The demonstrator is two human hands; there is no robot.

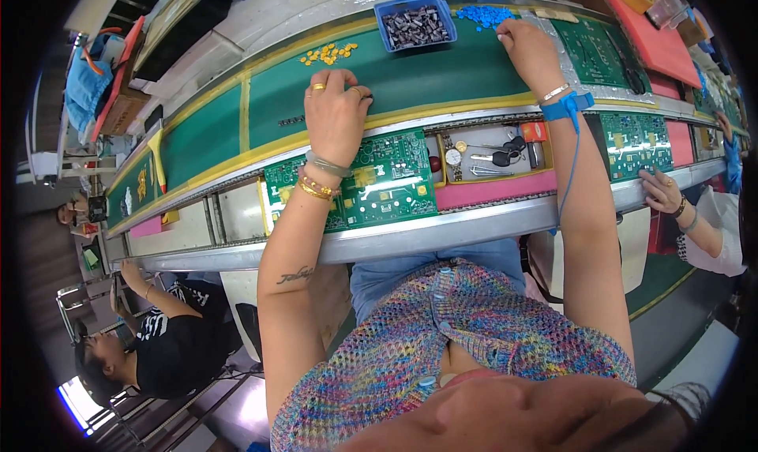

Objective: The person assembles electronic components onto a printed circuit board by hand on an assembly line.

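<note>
My left hand (pixel 335 116) is held over the green work surface with its fingers curled together. What they hold, if anything, is hidden. Under that wrist lies a green circuit board (pixel 387 191) with yellow patches and small parts, resting on the metal rails. My right hand (pixel 530 56) reaches to a pile of small blue disc-shaped components (pixel 483 16), thumb and forefinger pinched at its right edge. Anything between those fingertips is too small to make out. A blue strap with a cord (pixel 567 107) circles my right wrist.
A blue bin of dark cylindrical components (pixel 417 26) stands at the back, with yellow components (pixel 328 54) to its left. A tray (pixel 497 156) holds a watch and keys. More boards (pixel 636 144) lie rightward, near another person's hand (pixel 662 191). Another person (pixel 170 333) sits at left.
</note>
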